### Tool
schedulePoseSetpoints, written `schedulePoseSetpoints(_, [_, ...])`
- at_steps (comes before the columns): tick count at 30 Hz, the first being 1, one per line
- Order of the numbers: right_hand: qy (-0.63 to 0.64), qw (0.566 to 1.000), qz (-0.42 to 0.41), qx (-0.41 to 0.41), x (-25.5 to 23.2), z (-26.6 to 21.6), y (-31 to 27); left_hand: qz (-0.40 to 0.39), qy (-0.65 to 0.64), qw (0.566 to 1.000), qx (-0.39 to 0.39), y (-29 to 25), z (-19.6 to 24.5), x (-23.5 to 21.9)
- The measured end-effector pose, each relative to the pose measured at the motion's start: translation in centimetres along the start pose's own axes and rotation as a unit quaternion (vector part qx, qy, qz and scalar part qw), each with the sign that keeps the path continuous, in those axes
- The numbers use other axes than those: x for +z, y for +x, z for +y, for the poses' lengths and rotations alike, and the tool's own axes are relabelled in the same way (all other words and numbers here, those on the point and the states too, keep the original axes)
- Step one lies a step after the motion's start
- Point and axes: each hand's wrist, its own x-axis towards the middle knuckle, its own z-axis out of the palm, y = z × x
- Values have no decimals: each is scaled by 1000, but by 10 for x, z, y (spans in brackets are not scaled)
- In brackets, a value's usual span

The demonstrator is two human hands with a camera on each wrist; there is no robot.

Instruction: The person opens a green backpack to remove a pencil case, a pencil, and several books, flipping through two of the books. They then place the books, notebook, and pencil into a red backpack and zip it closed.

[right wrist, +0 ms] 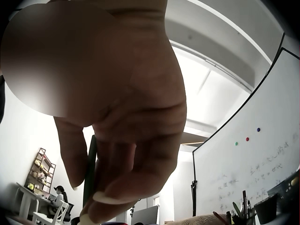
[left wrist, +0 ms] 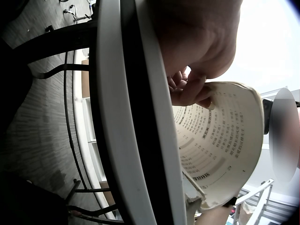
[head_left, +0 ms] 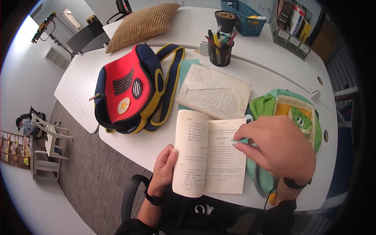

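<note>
An open book (head_left: 226,172) with printed text is held near the table's front edge, its left half curving upward. My left hand (head_left: 163,167) grips the left edge of that half, thumb on the page. In the left wrist view, the fingers curl behind the bent book (left wrist: 220,145). Over the right page, my right hand (head_left: 280,143) pinches a teal pen (head_left: 243,141), its tip close to the upper lines of print. The right wrist view shows the dark green pen (right wrist: 90,173) between thumb and fingers. Part of the right page is hidden beneath this hand.
Beyond the book lies a worn open book (head_left: 215,90). A red and navy backpack (head_left: 127,84) stands left; a green bag (head_left: 264,105) lies right, partly under my right arm. Farther back are a pen cup (head_left: 220,55), plant pot (head_left: 226,21), blue basket (head_left: 246,25) and tan cushion (head_left: 143,25).
</note>
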Motion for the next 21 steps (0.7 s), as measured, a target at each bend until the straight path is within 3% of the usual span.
schedulePoseSetpoints(11, [10, 999, -29, -9, 4, 4, 4, -2, -53, 999, 11, 0, -5, -4])
schedulePoseSetpoints(18, [0, 999, -52, 14, 5, 3, 6, 7, -22, 1000, 10, -1, -2, 1])
schedulePoseSetpoints(21, [16, 999, -43, -17, 5, 4, 6, 12, -15, 1000, 3, -1, -2, 1])
